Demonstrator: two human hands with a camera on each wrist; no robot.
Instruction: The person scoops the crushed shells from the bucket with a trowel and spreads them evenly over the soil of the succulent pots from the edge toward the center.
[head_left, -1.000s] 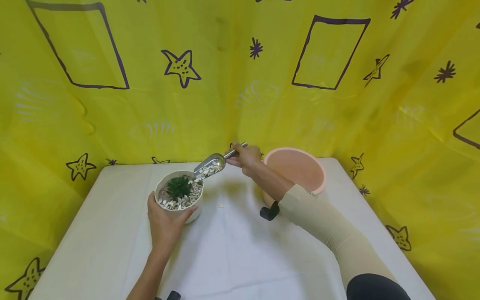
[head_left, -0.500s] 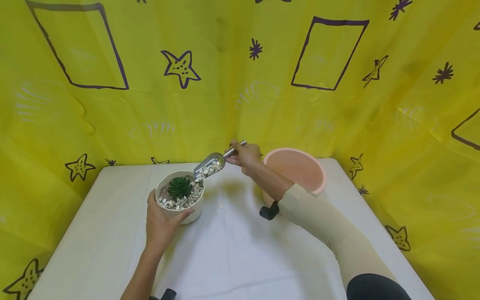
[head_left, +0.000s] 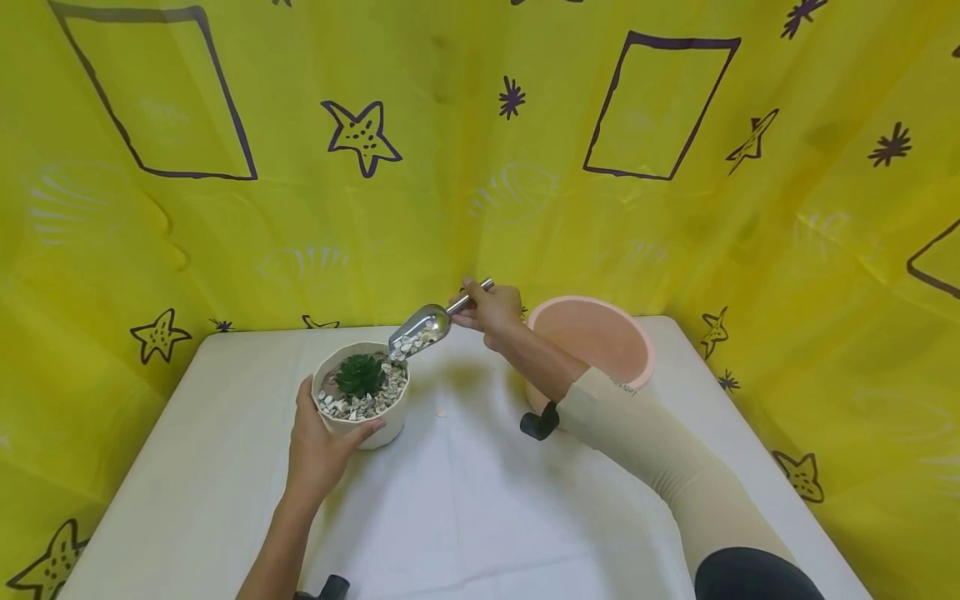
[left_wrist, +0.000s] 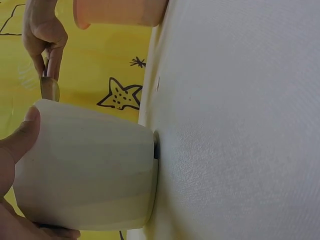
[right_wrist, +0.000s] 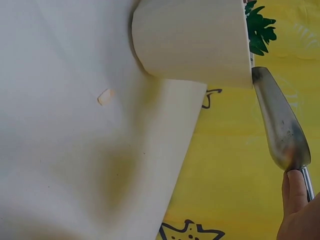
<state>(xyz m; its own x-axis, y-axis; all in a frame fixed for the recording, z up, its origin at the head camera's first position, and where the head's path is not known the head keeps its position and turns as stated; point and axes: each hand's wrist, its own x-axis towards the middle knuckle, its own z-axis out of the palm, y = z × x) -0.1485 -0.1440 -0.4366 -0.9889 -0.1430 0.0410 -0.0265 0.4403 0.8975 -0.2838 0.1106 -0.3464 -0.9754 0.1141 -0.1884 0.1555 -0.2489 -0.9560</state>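
A white flower pot (head_left: 384, 433) stands on the table at left, holding a green succulent (head_left: 359, 375) with pale pebbles (head_left: 367, 406) around it. My left hand (head_left: 321, 450) grips the pot's near left side, thumb across the front. In my right hand (head_left: 491, 312) is the handle of a metal scoop (head_left: 431, 318), pinched above the table. The scoop tilts down toward the pot, its lip at the right rim, with pebbles lying in it. From the right wrist view, the scoop (right_wrist: 282, 125) shows from its underside, touching or nearly touching the rim; I cannot tell which.
A pink tub (head_left: 592, 333) stands at the back right, partly behind my right forearm; its contents are hidden. One small pale chip (head_left: 441, 413) lies on the white tabletop (head_left: 465, 500). A yellow patterned curtain (head_left: 450, 208) hangs close behind the table.
My left wrist and forearm have shifted slightly left while the hand stays on the pot. The scoop tips a little more steeply, and the pebbles in it sit nearer its lip.
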